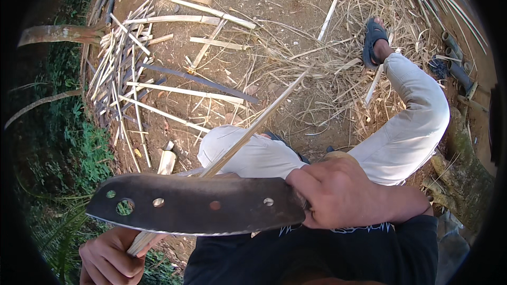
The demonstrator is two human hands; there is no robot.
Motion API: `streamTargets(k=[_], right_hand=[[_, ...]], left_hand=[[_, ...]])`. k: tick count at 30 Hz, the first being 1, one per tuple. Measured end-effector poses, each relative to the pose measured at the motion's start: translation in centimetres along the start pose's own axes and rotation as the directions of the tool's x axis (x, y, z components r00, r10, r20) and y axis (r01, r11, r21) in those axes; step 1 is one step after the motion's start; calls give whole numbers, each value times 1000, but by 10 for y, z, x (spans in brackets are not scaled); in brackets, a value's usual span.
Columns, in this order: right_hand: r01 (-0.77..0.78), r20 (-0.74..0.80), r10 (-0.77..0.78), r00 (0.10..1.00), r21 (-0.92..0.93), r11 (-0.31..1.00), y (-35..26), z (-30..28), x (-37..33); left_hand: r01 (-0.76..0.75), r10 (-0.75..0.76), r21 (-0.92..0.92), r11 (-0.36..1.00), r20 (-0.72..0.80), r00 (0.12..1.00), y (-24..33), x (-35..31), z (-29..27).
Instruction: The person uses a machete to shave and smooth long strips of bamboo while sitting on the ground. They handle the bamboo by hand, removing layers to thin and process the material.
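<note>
Across the lower middle lies a broad dark cleaver (190, 216), its blade pierced by several round holes and its pale edge toward me. My right hand (343, 190) is closed around its handle, which the fingers mostly hide. At the lower left my left hand (112, 257) grips the near end of a long split bamboo strip (259, 121). The strip passes beneath the blade and slants up to the right, over my left knee, to a pointed far end. Whether the blade touches it, I cannot tell.
Split bamboo pieces (119, 68) are heaped on the ground at the left. Thin curled shavings (311, 89) spread near my sandalled foot (376, 42). Dark bamboo tubes (458, 74) lie at the far right, above a tree stump (454, 174). Green plants (87, 148) line the left side.
</note>
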State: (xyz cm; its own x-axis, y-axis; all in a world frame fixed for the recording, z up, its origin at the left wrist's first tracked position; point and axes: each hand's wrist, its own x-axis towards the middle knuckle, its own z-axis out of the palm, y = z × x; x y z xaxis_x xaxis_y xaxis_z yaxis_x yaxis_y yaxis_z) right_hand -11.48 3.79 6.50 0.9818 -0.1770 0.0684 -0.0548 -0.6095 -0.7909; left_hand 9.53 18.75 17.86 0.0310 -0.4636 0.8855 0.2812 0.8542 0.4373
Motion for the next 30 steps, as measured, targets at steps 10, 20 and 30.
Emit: streamTargets(k=[10, 20, 30], right_hand=[[-302, -2, 306, 952, -174, 937, 54, 37, -27], [-605, -48, 608, 792, -183, 775, 154, 64, -43], [119, -109, -113, 988, 51, 992, 59, 53, -26]], left_hand=[[16, -16, -4, 1000, 73, 997, 16, -10, 15], [23, -10, -71, 997, 174, 985, 10, -6, 22], [88, -84, -12, 996, 189, 978, 15, 0, 27]])
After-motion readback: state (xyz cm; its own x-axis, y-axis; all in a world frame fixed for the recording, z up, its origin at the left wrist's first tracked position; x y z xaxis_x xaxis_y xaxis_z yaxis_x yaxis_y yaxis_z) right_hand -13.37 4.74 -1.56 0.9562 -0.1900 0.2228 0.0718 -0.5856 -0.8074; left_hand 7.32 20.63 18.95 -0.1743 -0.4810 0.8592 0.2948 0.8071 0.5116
